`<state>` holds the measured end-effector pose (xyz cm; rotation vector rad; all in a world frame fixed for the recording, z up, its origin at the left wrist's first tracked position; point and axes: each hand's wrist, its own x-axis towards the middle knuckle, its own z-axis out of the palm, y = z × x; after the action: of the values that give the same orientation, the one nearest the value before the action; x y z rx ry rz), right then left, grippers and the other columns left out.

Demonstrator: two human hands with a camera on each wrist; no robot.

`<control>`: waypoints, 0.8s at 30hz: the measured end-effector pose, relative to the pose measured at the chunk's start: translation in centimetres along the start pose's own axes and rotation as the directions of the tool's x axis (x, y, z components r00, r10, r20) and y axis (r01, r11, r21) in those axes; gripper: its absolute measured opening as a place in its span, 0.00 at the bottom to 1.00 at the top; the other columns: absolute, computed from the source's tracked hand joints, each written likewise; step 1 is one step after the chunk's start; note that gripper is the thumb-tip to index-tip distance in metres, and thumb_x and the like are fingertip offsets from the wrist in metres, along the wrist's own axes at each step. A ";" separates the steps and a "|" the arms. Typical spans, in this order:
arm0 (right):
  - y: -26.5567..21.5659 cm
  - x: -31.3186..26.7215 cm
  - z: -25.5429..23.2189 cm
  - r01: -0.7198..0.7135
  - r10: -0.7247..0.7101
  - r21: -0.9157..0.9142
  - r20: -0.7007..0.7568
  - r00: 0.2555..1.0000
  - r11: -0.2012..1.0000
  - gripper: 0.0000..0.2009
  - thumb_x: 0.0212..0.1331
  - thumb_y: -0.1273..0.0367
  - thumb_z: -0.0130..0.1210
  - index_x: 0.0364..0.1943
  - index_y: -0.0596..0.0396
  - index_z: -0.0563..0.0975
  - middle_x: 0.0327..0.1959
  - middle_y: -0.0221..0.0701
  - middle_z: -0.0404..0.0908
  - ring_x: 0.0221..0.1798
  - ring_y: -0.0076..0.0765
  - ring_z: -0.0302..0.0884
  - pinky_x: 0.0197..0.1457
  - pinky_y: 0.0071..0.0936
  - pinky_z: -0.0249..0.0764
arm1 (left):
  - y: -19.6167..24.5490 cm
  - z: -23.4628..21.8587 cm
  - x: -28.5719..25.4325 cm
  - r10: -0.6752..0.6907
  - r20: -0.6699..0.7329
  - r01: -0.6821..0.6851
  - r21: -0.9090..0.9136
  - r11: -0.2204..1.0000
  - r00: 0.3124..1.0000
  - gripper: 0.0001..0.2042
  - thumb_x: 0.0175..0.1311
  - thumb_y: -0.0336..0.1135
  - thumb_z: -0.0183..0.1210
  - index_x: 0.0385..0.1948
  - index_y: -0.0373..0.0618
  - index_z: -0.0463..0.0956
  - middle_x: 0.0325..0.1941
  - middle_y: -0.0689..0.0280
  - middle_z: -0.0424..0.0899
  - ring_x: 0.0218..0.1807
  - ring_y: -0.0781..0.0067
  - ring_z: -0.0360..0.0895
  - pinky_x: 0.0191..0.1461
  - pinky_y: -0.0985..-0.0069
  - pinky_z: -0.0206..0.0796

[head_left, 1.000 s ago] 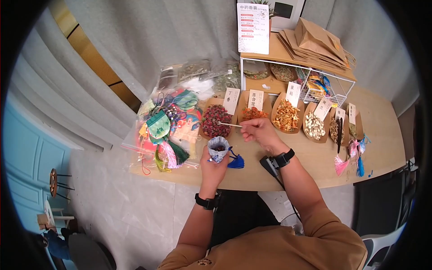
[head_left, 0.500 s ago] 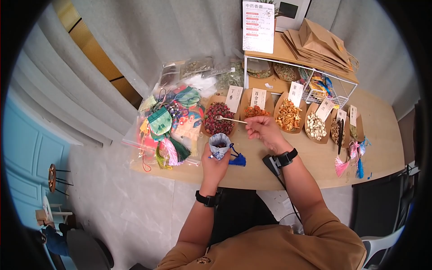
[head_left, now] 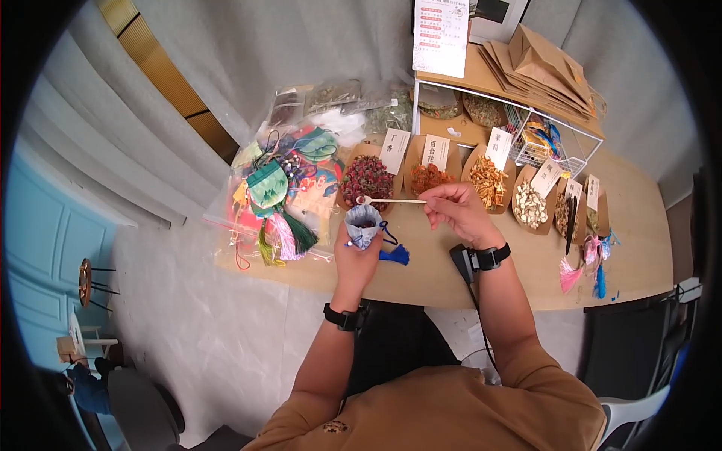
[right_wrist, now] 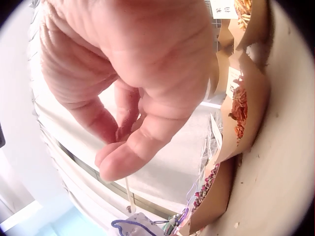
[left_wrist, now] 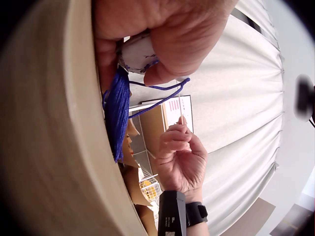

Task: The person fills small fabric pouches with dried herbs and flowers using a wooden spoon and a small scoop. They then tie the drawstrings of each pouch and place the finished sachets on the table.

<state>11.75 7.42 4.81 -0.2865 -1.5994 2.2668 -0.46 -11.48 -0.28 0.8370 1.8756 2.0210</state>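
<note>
since the earlier frame, the spoon (head_left: pixel 402 201) has come back from the red buds (head_left: pixel 367 174) toward the pouch (head_left: pixel 362 236), and its bowl now sits just above the pouch's open mouth.

the fingers of the right hand (head_left: pixel 460 213) pinch the far end of the spoon's thin, pale handle, which lies nearly level. the fingers of the left hand (head_left: pixel 356 259) are curled round the pouch, gripping it with its mouth up, near the table's (head_left: pixel 429 263) front edge. some dark filling shows inside; how much cannot be told. a blue cord runs from the pouch, and a blue tassel (head_left: pixel 395 255) hangs beside it.

just beyond the pouch is the brown paper tray of red buds. to its right stand more such trays, with orange petals (head_left: pixel 432 179), yellow-orange strips (head_left: pixel 488 185) and white pieces (head_left: pixel 531 207), tall labels at their backs. black tongs (head_left: pixel 571 218) lie across a tray further right, and a pink tassel (head_left: pixel 571 276) lies in front.

left of the buds, a green pouch (head_left: pixel 267 186) lies among colourful pouches and tassels on clear plastic. behind the trays, a shelf (head_left: pixel 476 71) holds folded paper bags (head_left: pixel 550 64) and an upright printed sheet (head_left: pixel 441 37).
</note>
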 end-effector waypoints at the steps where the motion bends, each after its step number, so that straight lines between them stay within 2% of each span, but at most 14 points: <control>1: -0.1 -0.1 0.0 0.012 -0.011 -0.021 0.019 1.000 1.000 0.08 0.61 0.77 0.56 0.42 0.64 0.81 0.29 0.32 0.82 0.25 0.22 0.79 0.29 0.20 0.78 | -0.3 0.0 0.0 -0.002 -0.006 0.002 0.015 1.000 1.000 0.15 0.56 0.23 0.61 0.46 0.38 0.73 0.41 0.66 0.81 0.43 0.78 0.77 0.48 0.78 0.69; 3: -0.1 -0.2 -0.1 0.037 -0.033 -0.067 0.050 0.998 0.997 0.07 0.60 0.78 0.56 0.41 0.65 0.81 0.29 0.33 0.83 0.24 0.22 0.79 0.28 0.20 0.77 | -0.4 0.0 0.0 0.003 -0.018 -0.002 0.029 1.000 1.000 0.15 0.55 0.24 0.62 0.45 0.37 0.73 0.40 0.65 0.81 0.43 0.77 0.78 0.48 0.77 0.69; 5: -0.1 -0.2 -0.2 0.064 -0.055 -0.117 0.078 0.995 0.991 0.07 0.60 0.78 0.57 0.40 0.65 0.81 0.28 0.32 0.82 0.24 0.22 0.78 0.27 0.20 0.76 | -0.2 0.0 -0.1 0.004 -0.015 -0.004 0.026 1.000 1.000 0.14 0.57 0.23 0.61 0.45 0.39 0.73 0.40 0.68 0.80 0.42 0.79 0.76 0.47 0.79 0.69; 8: 0.0 -0.2 -0.3 0.110 -0.104 -0.114 0.060 0.993 0.987 0.07 0.60 0.78 0.57 0.40 0.64 0.81 0.28 0.32 0.82 0.24 0.22 0.77 0.25 0.20 0.75 | -0.7 0.0 -0.2 0.012 -0.009 -0.012 0.002 1.000 1.000 0.14 0.58 0.23 0.61 0.46 0.39 0.73 0.40 0.69 0.79 0.42 0.80 0.75 0.47 0.80 0.68; 11: 0.0 0.2 -0.2 0.083 -0.091 -0.080 -0.090 0.992 0.993 0.08 0.60 0.76 0.57 0.42 0.63 0.82 0.28 0.29 0.82 0.25 0.20 0.76 0.28 0.18 0.74 | -0.7 0.0 -0.3 -0.007 -0.004 0.006 -0.019 1.000 1.000 0.15 0.57 0.22 0.61 0.46 0.39 0.73 0.41 0.68 0.79 0.43 0.80 0.76 0.48 0.80 0.68; 14: 0.5 1.0 0.0 0.046 -0.100 -0.200 -0.268 0.958 0.979 0.08 0.60 0.76 0.56 0.41 0.64 0.82 0.27 0.28 0.82 0.24 0.18 0.75 0.28 0.16 0.73 | -0.8 -0.1 -0.7 -0.013 0.000 0.013 -0.019 1.000 1.000 0.15 0.57 0.22 0.61 0.47 0.38 0.72 0.42 0.67 0.80 0.43 0.80 0.76 0.49 0.80 0.69; 18: 1.6 1.3 -0.4 0.029 -0.136 -0.337 -0.299 0.944 0.941 0.09 0.61 0.74 0.57 0.41 0.64 0.82 0.26 0.27 0.81 0.23 0.16 0.73 0.26 0.15 0.71 | -0.8 0.1 -1.1 0.006 -0.017 -0.007 -0.066 0.998 1.000 0.16 0.56 0.22 0.62 0.47 0.38 0.72 0.42 0.67 0.80 0.44 0.79 0.77 0.50 0.79 0.69; 24: 2.0 1.5 -0.5 0.038 -0.215 -0.471 -0.327 0.920 0.881 0.08 0.61 0.72 0.58 0.40 0.63 0.83 0.23 0.24 0.81 0.19 0.14 0.70 0.22 0.15 0.68 | -0.1 -0.1 -1.3 -0.002 -0.013 0.003 0.037 0.999 1.000 0.16 0.55 0.21 0.62 0.46 0.38 0.72 0.43 0.66 0.80 0.44 0.78 0.76 0.50 0.79 0.69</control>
<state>10.21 7.85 2.76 -0.6642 -1.8520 1.5858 0.48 -12.23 -0.66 0.8327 1.9260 2.0004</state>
